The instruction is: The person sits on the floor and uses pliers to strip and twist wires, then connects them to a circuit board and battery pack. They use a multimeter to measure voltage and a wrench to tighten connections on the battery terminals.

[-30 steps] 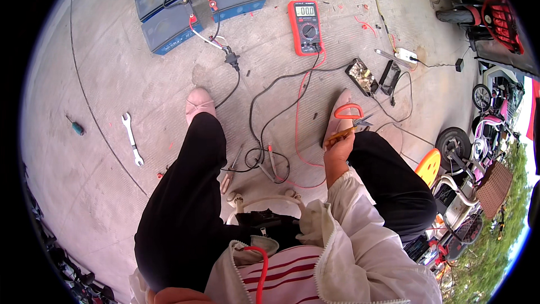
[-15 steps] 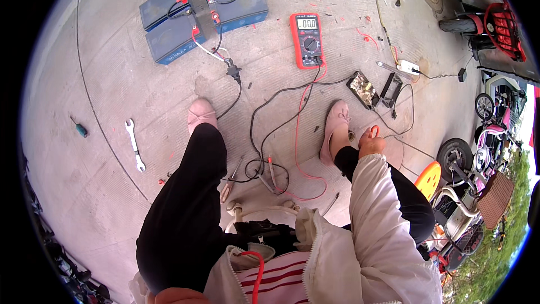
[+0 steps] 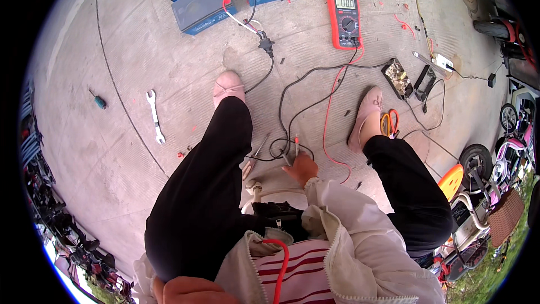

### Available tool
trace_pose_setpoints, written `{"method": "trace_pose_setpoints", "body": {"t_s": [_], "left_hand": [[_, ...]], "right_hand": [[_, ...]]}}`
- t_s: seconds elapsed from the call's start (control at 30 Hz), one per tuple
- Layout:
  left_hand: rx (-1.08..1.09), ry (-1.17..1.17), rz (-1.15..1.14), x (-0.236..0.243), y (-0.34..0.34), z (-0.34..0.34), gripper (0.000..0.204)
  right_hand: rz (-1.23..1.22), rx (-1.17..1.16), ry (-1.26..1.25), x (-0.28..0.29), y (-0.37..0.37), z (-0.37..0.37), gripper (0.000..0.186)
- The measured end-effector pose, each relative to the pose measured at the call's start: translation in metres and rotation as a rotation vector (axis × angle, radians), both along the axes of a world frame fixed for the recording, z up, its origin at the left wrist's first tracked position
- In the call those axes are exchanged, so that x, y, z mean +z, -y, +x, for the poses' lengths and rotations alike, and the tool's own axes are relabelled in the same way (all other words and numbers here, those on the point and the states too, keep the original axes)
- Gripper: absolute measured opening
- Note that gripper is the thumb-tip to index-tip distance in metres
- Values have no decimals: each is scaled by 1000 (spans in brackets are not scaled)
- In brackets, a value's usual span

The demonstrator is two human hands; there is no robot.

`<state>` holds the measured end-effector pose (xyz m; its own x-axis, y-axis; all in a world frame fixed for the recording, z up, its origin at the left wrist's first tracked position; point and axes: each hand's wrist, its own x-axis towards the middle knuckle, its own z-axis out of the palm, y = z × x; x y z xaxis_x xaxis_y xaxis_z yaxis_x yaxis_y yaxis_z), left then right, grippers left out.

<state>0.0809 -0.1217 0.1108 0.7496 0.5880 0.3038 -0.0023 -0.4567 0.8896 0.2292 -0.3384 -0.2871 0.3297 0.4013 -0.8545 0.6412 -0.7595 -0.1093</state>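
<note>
My right hand (image 3: 304,169) reaches down between my feet, its fingers apart over the lower ends of two test probes (image 3: 297,146). The fingertips are partly hidden, and I see no firm grip. From the probes, a red and a black lead run up to a red multimeter (image 3: 344,21) lying face up. Scissors (image 3: 389,123) with orange and red handles rest on the ground against my right shoe. At the bottom edge, my left hand (image 3: 197,290) lies by my left thigh, its fingers mostly out of sight. A red cord (image 3: 282,270) hangs over my striped shirt.
Several blue batteries (image 3: 205,8) with wired terminals stand at the far left, joined to a black plug connector (image 3: 266,44). A wrench (image 3: 155,117) and a green-handled screwdriver (image 3: 99,101) lie leftward. An opened circuit box (image 3: 398,79) and a white power strip (image 3: 442,61) lie right. Bikes line the edge.
My right hand has let go of the scissors beside my right shoe and moved left to the probes. The whole view has shifted, so the ground things appear farther right and higher.
</note>
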Motion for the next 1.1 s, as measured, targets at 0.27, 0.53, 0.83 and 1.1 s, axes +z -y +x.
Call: {"method": "trace_pose_setpoints", "body": {"t_s": [0.27, 0.53, 0.83, 1.1], "left_hand": [[9, 37, 24, -8, -4, -4, 29], [61, 101, -17, -4, -3, -7, 30], [-63, 111, -47, 4, -17, -21, 30], [-93, 26, -87, 15, -29, -21, 27]], "right_hand": [[101, -55, 129, -31, 44, 15, 31], [230, -172, -84, 19, 39, 57, 33], [228, -758, -755, 167, -99, 90, 41], [924, -667, -968, 222, -276, 138, 39]]}}
